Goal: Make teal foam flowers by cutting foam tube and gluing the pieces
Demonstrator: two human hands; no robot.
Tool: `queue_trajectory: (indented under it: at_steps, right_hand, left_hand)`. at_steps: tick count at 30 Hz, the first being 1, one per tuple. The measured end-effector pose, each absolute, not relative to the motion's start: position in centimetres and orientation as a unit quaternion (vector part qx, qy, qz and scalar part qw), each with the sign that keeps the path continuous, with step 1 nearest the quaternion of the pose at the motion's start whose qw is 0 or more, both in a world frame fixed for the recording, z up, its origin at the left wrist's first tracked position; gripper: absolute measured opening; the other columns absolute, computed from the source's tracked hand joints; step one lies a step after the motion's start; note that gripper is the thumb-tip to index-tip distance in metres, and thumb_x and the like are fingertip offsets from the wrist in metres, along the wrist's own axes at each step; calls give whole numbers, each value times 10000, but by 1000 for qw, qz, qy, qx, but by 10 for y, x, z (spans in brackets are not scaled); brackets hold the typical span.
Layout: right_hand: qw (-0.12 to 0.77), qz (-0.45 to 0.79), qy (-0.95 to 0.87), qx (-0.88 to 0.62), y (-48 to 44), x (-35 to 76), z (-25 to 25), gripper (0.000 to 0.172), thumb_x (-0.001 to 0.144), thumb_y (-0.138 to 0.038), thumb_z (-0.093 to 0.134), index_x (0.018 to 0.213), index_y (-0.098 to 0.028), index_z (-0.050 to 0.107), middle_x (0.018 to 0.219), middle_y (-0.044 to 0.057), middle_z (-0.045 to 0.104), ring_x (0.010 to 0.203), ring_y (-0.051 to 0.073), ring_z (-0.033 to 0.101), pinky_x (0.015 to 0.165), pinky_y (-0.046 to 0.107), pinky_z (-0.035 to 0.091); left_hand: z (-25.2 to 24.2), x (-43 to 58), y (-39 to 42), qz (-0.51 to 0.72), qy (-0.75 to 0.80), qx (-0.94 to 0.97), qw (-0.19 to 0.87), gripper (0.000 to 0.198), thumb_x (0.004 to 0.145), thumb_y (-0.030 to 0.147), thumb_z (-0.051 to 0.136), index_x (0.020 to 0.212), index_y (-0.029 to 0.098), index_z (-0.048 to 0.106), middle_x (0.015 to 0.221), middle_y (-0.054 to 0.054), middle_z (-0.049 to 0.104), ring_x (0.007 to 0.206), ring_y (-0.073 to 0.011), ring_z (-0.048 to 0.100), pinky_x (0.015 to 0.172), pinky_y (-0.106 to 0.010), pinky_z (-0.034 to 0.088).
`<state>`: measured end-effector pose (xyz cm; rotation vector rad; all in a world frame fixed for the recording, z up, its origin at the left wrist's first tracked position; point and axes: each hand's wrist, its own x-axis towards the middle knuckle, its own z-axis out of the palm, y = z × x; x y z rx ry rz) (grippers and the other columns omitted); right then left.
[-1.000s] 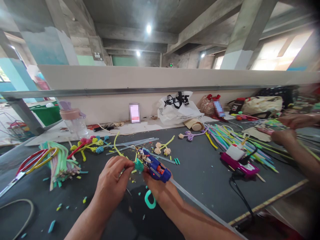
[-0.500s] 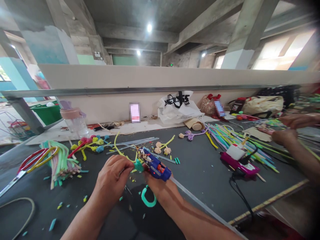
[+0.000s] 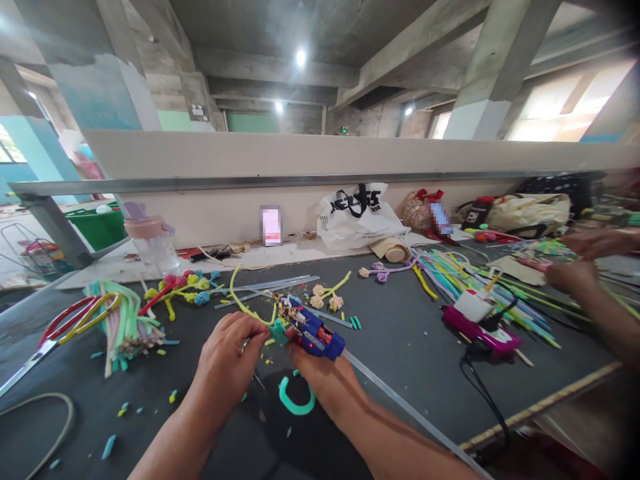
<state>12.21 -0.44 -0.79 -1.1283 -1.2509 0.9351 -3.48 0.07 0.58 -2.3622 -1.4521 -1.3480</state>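
My left hand (image 3: 234, 353) is closed, thumb and fingertips pinching a small teal fuzzy pipe-cleaner piece (image 3: 278, 329). Just right of it, my right hand (image 3: 320, 375) wraps round a blue hot glue gun (image 3: 316, 333), which hides most of its fingers. The gun's nozzle end, crusted with residue, lies close to the teal piece; whether they touch I cannot tell. A long clear glue stick (image 3: 400, 399) runs out of its back along my right forearm. Below the hands, a curled turquoise pipe cleaner (image 3: 295, 400) lies on the dark table.
Scissors (image 3: 75, 323) and a bundle of pastel pipe cleaners (image 3: 127, 327) lie at left, near a clear bottle (image 3: 153, 247). Peach fuzzy flowers (image 3: 327, 299) sit beyond the gun. Rightward are a magenta device (image 3: 483, 333) with a cable, loose pipe cleaners (image 3: 463, 287) and another person's hands (image 3: 575, 267).
The whole view has shifted very slightly. My hands keep nearly the same pose, with the teal piece and the glue gun still held close together.
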Motion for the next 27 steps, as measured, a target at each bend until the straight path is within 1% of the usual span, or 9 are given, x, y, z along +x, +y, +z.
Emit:
queue_trajectory:
  at_steps: [4, 7, 11, 18, 23, 27]
  right_hand:
    - [555, 425, -523, -487, -6, 123, -7, 143, 626, -201, 656, 764, -185, 691, 791, 50, 726, 762, 241, 672, 718, 356, 534]
    - [551, 454, -520, -468, -5, 122, -8, 156, 650, -202, 638, 798, -183, 684, 809, 39, 721, 766, 223, 667, 730, 338, 523]
    - [545, 464, -524, -462, -6, 122, -6, 155, 652, -206, 633, 797, -181, 684, 794, 31, 712, 763, 210, 653, 713, 314, 511]
    - [529, 459, -508, -501, -7, 121, 1, 147, 641, -232, 611, 765, -177, 668, 747, 26, 685, 728, 210, 626, 670, 315, 493]
    - [542, 461, -502, -492, -8, 121, 0, 131, 612, -222, 615, 723, -171, 661, 728, 36, 683, 728, 225, 628, 681, 333, 499]
    - [563, 465, -502, -463, -8, 120, -4, 131, 616, -226, 629, 737, -190, 662, 754, 29, 694, 738, 221, 633, 712, 336, 503]
  left_hand:
    - [5, -37, 1, -422, -505, -752, -8, 156, 803, 232, 544, 653, 202, 569, 696, -4, 626, 720, -165, 590, 669, -274, 445]
    - [5, -39, 1, -421, -513, -748, -27, 143, 797, 249, 558, 662, 203, 573, 701, -3, 620, 721, -167, 588, 667, -275, 441]
    - [7, -39, 1, -430, -507, -746, -30, 95, 776, 245, 584, 693, 199, 591, 724, -10, 626, 735, -173, 591, 672, -277, 441]
    - [7, -39, 3, -432, -498, -752, -19, 64, 748, 245, 614, 709, 198, 595, 721, -5, 620, 729, -173, 583, 667, -278, 441]
    - [3, -40, 2, -431, -508, -746, -25, 35, 734, 224, 617, 719, 203, 594, 739, -6, 615, 743, -175, 579, 677, -282, 445]
    - [3, -40, 1, -430, -517, -739, -35, 38, 729, 224, 607, 704, 204, 587, 747, -11, 613, 750, -180, 577, 683, -287, 446]
